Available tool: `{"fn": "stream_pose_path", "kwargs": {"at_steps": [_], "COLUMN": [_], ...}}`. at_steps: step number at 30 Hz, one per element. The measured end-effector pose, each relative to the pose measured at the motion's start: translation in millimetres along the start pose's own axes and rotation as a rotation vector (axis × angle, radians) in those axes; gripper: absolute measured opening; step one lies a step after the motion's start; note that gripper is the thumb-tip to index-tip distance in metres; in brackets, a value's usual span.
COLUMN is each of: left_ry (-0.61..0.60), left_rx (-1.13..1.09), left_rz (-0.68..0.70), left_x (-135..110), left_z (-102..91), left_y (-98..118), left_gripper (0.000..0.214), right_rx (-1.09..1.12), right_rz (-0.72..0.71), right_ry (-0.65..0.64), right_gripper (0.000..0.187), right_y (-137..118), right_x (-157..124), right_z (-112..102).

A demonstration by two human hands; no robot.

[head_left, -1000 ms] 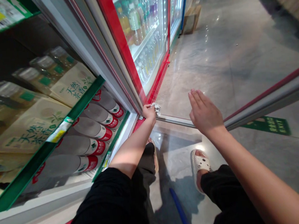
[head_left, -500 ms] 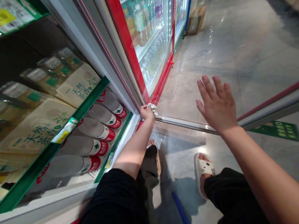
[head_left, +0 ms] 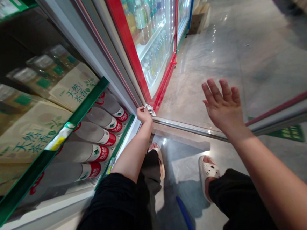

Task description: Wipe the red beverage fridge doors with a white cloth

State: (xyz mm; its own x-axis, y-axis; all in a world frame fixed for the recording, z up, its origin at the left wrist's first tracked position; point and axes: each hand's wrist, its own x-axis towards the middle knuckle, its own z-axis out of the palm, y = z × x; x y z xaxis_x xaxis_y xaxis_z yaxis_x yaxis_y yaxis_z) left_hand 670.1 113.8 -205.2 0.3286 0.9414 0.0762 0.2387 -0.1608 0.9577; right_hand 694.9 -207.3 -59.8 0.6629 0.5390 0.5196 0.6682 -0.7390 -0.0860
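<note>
Slightly lower now, left hand (head_left: 144,114) grips a mostly hidden white cloth (head_left: 150,109); right hand (head_left: 224,108) spreads wide on glass door (head_left: 184,102).

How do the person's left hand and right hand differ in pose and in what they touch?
The left hand is closed around a small white cloth at the lower corner of the glass door; the right hand is open with fingers spread and holds nothing. The left hand is low by the door's hinge side, next to the fridge; the right hand lies flat on the glass, further out. Both are bare and reach forward to the same door.
</note>
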Motion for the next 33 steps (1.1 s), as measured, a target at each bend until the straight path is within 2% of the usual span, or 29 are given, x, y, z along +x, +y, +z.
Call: {"fn": "stream_pose_path", "kwargs": {"at_steps": [4,10,13,16,22,26,30,33], "left_ry": [0.051,0.006,-0.011,-0.039,-0.072,-0.07,-0.005,-0.017], "left_rx": [0.04,0.062,0.043,0.016,-0.02,-0.051,-0.042,-0.019], "left_rz": [-0.043,-0.082,-0.05,-0.007,-0.048,0.001,0.009,-0.009], "left_x": [-5.4,-43.2,-58.4,-73.3,-104.5,-106.5,-98.0,-108.2], "left_z": [-2.2,6.4,8.3,9.2,21.3,27.3,27.4,29.2], "left_y": [0.2,-4.5,2.1,5.8,-3.4,-0.6,-2.3,-10.1], "left_gripper": [0.009,0.01,0.008,0.017,0.017,0.016,0.013,0.014], "right_rx": [0.014,0.041,0.057,0.063,0.054,0.012,-0.021,0.011], "right_rz": [0.011,0.017,0.015,0.02,0.007,0.003,0.018,0.015], "right_ry": [-0.021,-0.039,-0.053,-0.068,-0.079,-0.1,-0.123,-0.117], "right_gripper": [0.085,0.085,0.081,0.08,0.085,0.085,0.084,0.085], "right_y": [0.0,-0.4,-0.1,-0.1,-0.3,0.8,1.7,1.7], "right_x": [2.8,8.1,10.1,11.3,10.7,11.2,11.8,10.9], "right_z": [-0.2,-3.8,-6.7,-9.2,-11.9,-11.8,-10.2,-9.6]}}
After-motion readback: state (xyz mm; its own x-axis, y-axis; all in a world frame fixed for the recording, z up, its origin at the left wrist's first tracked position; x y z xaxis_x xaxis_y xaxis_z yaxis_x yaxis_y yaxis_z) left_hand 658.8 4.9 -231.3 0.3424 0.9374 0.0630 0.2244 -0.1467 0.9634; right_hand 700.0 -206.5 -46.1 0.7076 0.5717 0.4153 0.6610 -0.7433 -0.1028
